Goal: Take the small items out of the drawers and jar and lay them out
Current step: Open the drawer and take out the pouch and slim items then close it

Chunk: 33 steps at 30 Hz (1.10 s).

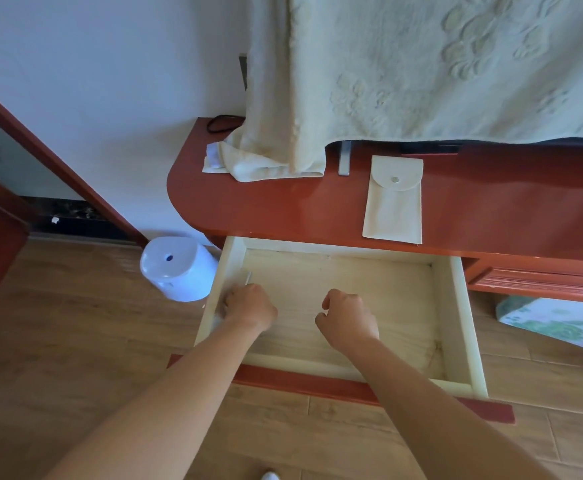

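The cream-lined drawer [456, 306] stands pulled out of the red cabinet [283, 209]. Both my hands are down inside it. My left hand [248, 308] is against the drawer's left wall, its fingers curled round a thin pale stick [248, 278] that pokes up past the knuckles. Near the middle of the drawer floor, my right hand [349, 315] has its fingers curled, and nothing shows in it. The rest of the drawer floor is bare wood. A flat cream pouch [394, 206] with a button flap lies on the cabinet top above the drawer. No jar is in view.
A cream towel [404, 71] hangs over a screen and bunches on the cabinet top at the left. A white upturned plastic tub [176, 268] sits on the wooden floor left of the drawer. A flowered cushion [560, 323] lies at the right.
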Motion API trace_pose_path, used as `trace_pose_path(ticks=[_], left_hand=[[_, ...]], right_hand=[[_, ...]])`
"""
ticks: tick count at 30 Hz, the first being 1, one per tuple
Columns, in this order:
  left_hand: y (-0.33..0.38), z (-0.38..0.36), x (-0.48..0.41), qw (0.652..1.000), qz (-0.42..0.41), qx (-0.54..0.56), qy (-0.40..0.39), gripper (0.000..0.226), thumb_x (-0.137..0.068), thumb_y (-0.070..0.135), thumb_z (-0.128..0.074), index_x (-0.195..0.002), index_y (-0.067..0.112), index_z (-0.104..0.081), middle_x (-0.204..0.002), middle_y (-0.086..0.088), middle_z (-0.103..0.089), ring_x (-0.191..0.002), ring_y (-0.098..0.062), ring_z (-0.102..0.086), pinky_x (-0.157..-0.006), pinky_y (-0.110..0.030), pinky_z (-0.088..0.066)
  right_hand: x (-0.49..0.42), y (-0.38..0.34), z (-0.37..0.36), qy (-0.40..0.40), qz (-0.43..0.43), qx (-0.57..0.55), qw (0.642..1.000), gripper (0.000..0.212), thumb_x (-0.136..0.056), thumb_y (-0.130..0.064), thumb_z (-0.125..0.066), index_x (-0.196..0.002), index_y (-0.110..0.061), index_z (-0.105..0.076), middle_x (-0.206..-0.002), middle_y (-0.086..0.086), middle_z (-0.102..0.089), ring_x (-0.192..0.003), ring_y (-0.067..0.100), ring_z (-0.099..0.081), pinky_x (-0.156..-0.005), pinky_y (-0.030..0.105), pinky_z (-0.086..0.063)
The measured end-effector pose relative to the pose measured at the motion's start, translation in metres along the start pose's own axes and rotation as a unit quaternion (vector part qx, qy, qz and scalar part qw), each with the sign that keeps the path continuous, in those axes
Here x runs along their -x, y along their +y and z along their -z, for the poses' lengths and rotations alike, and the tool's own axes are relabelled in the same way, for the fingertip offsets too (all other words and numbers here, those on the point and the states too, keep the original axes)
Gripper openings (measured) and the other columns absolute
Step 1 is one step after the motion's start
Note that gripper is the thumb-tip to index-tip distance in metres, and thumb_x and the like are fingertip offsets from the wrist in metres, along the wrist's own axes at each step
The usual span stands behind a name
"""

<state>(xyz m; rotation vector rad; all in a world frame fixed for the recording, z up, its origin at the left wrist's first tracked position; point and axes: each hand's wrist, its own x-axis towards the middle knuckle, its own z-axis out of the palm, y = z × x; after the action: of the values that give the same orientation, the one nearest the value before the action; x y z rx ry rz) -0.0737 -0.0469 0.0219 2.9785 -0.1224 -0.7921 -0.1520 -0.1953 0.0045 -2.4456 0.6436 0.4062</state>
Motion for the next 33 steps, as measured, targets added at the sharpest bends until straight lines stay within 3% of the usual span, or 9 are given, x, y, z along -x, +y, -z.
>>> trace_pose_path(ticks=[5, 9, 13, 16, 20, 25, 30, 33], left_hand=[[-0.008, -0.003, -0.005, 0.998, -0.024, -0.007, 0.06, 0.012, -0.09, 0.007, -0.05, -0.091, -0.001, -0.06, -0.097, -0.018, -0.063, -0.077, -0.025, -0.055, -0.06, -0.03, -0.04], [-0.016, -0.001, -0.01, 0.997, -0.032, -0.035, 0.055, 0.023, -0.083, -0.013, -0.045, -0.093, 0.0, -0.061, -0.098, -0.017, -0.066, -0.092, -0.032, -0.063, -0.07, -0.034, -0.048], [-0.018, 0.0, -0.017, 0.994, -0.061, -0.068, 0.062, 0.023, -0.084, -0.013, -0.045, -0.096, 0.001, -0.06, -0.098, -0.015, -0.064, -0.09, -0.029, -0.062, -0.067, -0.03, -0.041], [-0.016, 0.001, -0.021, 0.992, -0.067, -0.094, 0.056, 0.023, -0.084, -0.012, -0.045, -0.095, 0.001, -0.061, -0.097, -0.015, -0.064, -0.088, -0.03, -0.062, -0.068, -0.033, -0.044], [-0.017, 0.0, -0.025, 0.99, -0.069, -0.11, 0.048, 0.025, -0.081, -0.015, -0.047, -0.094, -0.002, -0.064, -0.098, -0.017, -0.066, -0.091, -0.034, -0.064, -0.068, -0.034, -0.046], [-0.019, -0.003, -0.028, 0.993, -0.049, -0.103, 0.039, 0.03, -0.084, -0.013, -0.044, -0.103, -0.001, -0.064, -0.107, -0.017, -0.064, -0.101, -0.034, -0.062, -0.081, -0.038, -0.05], [-0.012, -0.009, -0.016, 0.991, -0.044, -0.124, 0.033, 0.025, -0.085, -0.006, -0.049, -0.101, 0.002, -0.066, -0.104, -0.015, -0.065, -0.097, -0.03, -0.063, -0.074, -0.034, -0.051], [-0.012, -0.017, -0.011, 0.993, -0.047, -0.089, 0.062, 0.026, -0.082, -0.006, -0.047, -0.104, 0.003, -0.057, -0.112, -0.019, -0.05, -0.103, -0.034, -0.052, -0.075, -0.036, -0.048]], right_hand=[[-0.004, -0.008, -0.007, -0.018, -0.008, -0.013, 1.0, 0.022, -0.089, -0.023, -0.054, -0.107, -0.011, -0.061, -0.097, 0.006, -0.063, -0.078, 0.025, -0.062, -0.057, 0.028, -0.046], [-0.008, -0.028, -0.021, -0.039, 0.007, -0.039, 0.998, 0.027, -0.091, -0.031, -0.057, -0.107, -0.009, -0.061, -0.101, 0.009, -0.062, -0.08, 0.025, -0.063, -0.059, 0.029, -0.048], [-0.017, -0.053, -0.038, -0.05, -0.022, -0.044, 0.998, 0.038, -0.087, -0.045, -0.063, -0.087, -0.007, -0.057, -0.092, 0.011, -0.064, -0.077, 0.026, -0.061, -0.059, 0.029, -0.046], [-0.019, -0.063, -0.05, -0.052, -0.031, -0.017, 0.998, 0.041, -0.083, -0.052, -0.064, -0.092, -0.012, -0.064, -0.095, 0.008, -0.066, -0.089, 0.028, -0.065, -0.062, 0.031, -0.048], [-0.023, -0.066, -0.057, -0.041, -0.029, 0.019, 0.999, 0.024, -0.082, -0.04, -0.066, -0.083, -0.016, -0.062, -0.089, 0.005, -0.067, -0.072, 0.024, -0.057, -0.056, 0.027, -0.041], [-0.025, -0.058, -0.053, -0.04, -0.045, 0.01, 0.998, 0.015, -0.08, -0.023, -0.06, -0.07, -0.016, -0.052, -0.066, 0.001, -0.051, -0.061, 0.021, -0.049, -0.047, 0.023, -0.035], [-0.024, -0.051, -0.051, -0.024, -0.037, 0.014, 0.999, 0.025, -0.078, -0.024, -0.06, -0.061, -0.019, -0.042, -0.06, -0.003, -0.044, -0.053, 0.018, -0.044, -0.044, 0.021, -0.03], [-0.024, -0.045, -0.05, -0.015, -0.034, 0.012, 0.999, 0.029, -0.078, -0.025, -0.061, -0.059, -0.021, -0.039, -0.058, -0.004, -0.042, -0.048, 0.014, -0.038, -0.041, 0.02, -0.024]])
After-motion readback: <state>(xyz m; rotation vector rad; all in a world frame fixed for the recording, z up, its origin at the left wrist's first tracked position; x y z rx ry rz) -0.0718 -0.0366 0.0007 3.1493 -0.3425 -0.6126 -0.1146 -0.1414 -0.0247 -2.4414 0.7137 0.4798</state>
